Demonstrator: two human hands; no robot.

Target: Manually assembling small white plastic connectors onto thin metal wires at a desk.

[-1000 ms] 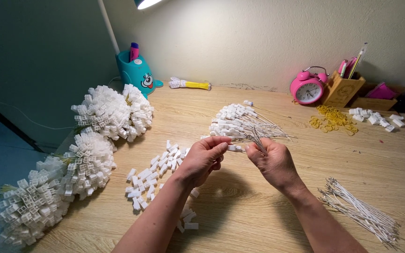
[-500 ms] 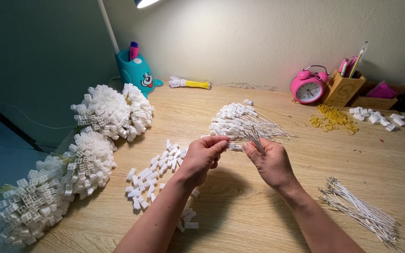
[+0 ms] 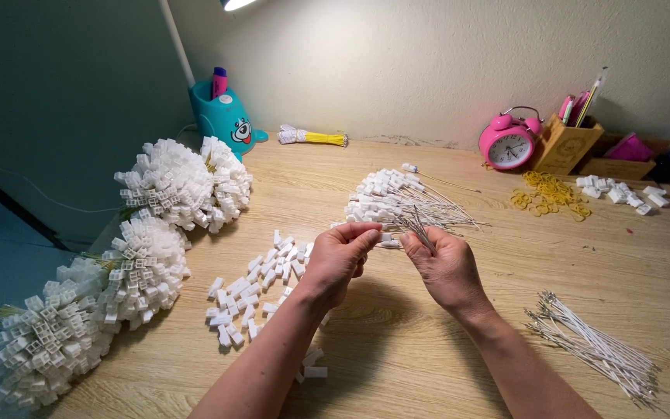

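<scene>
My left hand (image 3: 340, 257) pinches a small white plastic connector (image 3: 367, 228) between thumb and fingers, over the middle of the wooden desk (image 3: 397, 341). My right hand (image 3: 447, 268) grips a bunch of thin white wires (image 3: 416, 223) that stick up from its fist. The two hands nearly touch. Just behind them lies a pile of wires with white connectors fitted (image 3: 397, 198). Loose white connectors (image 3: 261, 287) are scattered on the desk to the left of my left hand.
Big bundles of finished white connectors (image 3: 184, 186) lie along the desk's left edge. Bare wires (image 3: 595, 349) lie at the right. At the back stand a teal pen cup (image 3: 222, 116), a pink alarm clock (image 3: 509, 143), a wooden pen holder (image 3: 564, 143) and yellow rubber bands (image 3: 548, 194).
Both hands stay in nearly the same place. The fingers have shifted slightly as the connector and the wire tips are brought together.
</scene>
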